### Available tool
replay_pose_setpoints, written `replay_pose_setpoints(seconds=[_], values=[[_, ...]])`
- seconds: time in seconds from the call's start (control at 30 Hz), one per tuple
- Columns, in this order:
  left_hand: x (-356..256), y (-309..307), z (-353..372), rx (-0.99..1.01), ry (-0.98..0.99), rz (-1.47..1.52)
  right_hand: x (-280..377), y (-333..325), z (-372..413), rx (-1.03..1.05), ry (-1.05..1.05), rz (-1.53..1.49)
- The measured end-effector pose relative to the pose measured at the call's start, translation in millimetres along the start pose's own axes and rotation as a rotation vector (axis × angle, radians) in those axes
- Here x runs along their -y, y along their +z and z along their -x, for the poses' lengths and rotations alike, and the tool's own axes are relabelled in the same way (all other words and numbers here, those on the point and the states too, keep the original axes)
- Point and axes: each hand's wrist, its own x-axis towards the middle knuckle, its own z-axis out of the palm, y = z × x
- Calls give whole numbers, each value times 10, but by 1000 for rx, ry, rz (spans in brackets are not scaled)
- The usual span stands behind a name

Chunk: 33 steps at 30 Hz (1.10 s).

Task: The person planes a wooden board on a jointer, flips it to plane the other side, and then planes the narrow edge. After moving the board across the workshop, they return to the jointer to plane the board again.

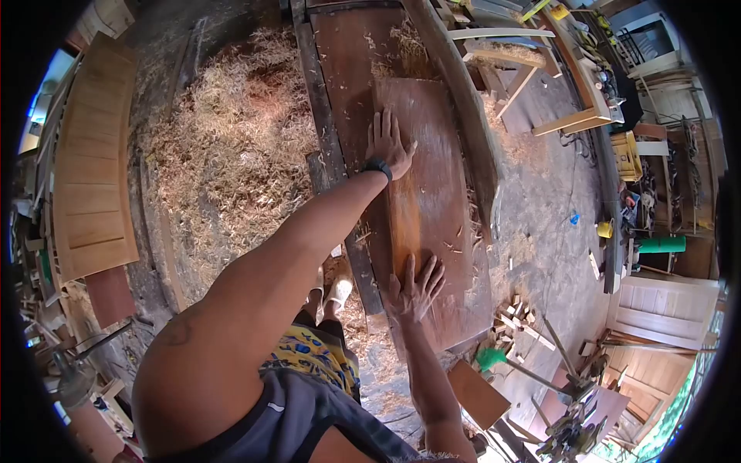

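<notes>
A long reddish-brown wooden board [436, 177] lies in front of me on a wider wooden work surface [343, 69]. Along the board's left side runs a lighter, orange-toned strip [404, 216]. My left hand [391, 147], with a black band on the wrist, rests palm down towards the far end, its fingers stretched out. Closer to my body, my right hand [417, 292] lies flat with spread fingers, partly over the near end of the lighter strip. Neither hand is closed around anything. A few curled shavings [455, 241] sit on the board.
Wood shavings [247, 131] cover the floor at left, beside a leaning panelled door [93, 162]. A thick rough-edged plank [471, 123] borders the board's right side. Offcuts [517, 318], a green-headed broom [490, 358] and a wooden frame [571, 119] stand or lie at right.
</notes>
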Motion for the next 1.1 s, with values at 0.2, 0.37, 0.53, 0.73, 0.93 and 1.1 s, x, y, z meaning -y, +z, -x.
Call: replay_pose_setpoints(seconds=[0.2,0.37,0.53,0.73,0.93,1.1], values=[[128,-127,-438,48,-13,-69,212,56,-405,-5,-24,-28],[278,-208,-621,44,7,-58,339,129,-592,36,-66,-24],[391,-192,-473,37,4,-54,359,106,-452,140,-138,-17],[493,-357,-430,79,-15,-125,430,101,-554,148,-191,-184],[707,-387,-858,65,194,-260,764,109,-924,178,-155,-135],[881,-389,-1393,81,333,-69,1118,173,-1335,122,-110,-121]])
